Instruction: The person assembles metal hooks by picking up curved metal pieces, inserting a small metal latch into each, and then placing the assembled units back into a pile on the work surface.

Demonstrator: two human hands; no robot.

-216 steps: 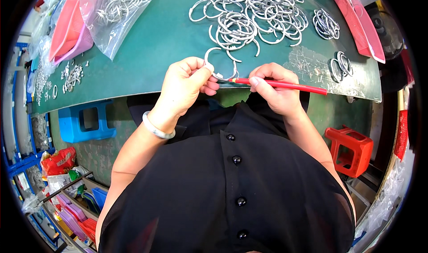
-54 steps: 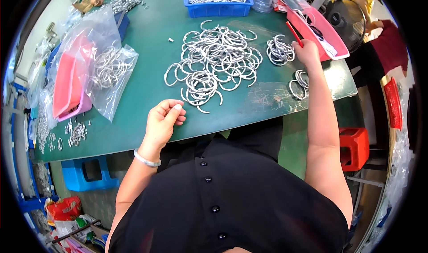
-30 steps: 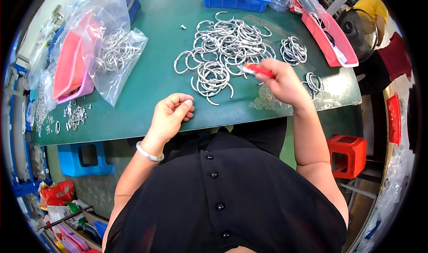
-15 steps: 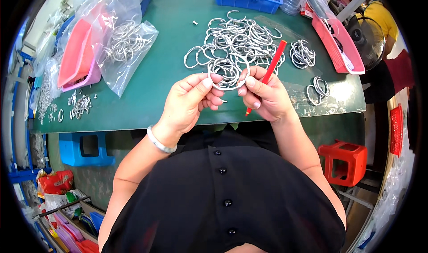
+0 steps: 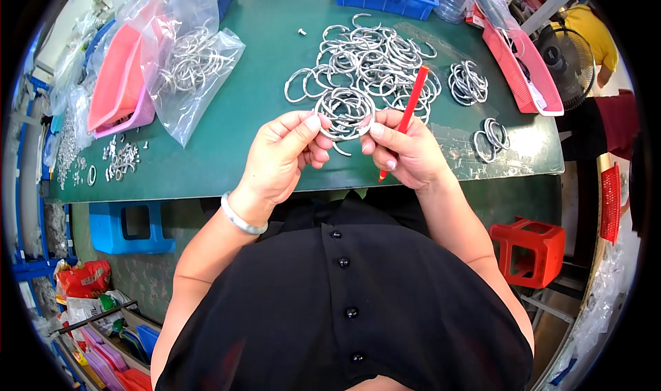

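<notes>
A silvery metal ring (image 5: 344,138) is held between my two hands above the green table (image 5: 255,88). My left hand (image 5: 284,150) pinches its left side between thumb and fingers. On the opposite side, my right hand (image 5: 407,150) pinches the ring with its thumb and fingertips. A red pen (image 5: 414,98) is also tucked in my right hand, slanting up to the right. Just beyond my fingers lies a tangled heap of similar metal rings (image 5: 375,57), many with a gap in them. Some rings show behind the held ring, so its outline partly merges with them.
Smaller ring clusters (image 5: 468,85) lie to the right, with a few rings (image 5: 491,140) nearer. At left are a plastic bag of rings (image 5: 196,64), pink baskets (image 5: 117,81) and small metal parts (image 5: 122,162). A blue bin (image 5: 385,0) and a pink tray (image 5: 527,71) stand farther back.
The held ring has moved slightly left and up. My right hand has shifted a little left with it, and the pen has moved left as well. Both hands keep their pinch.
</notes>
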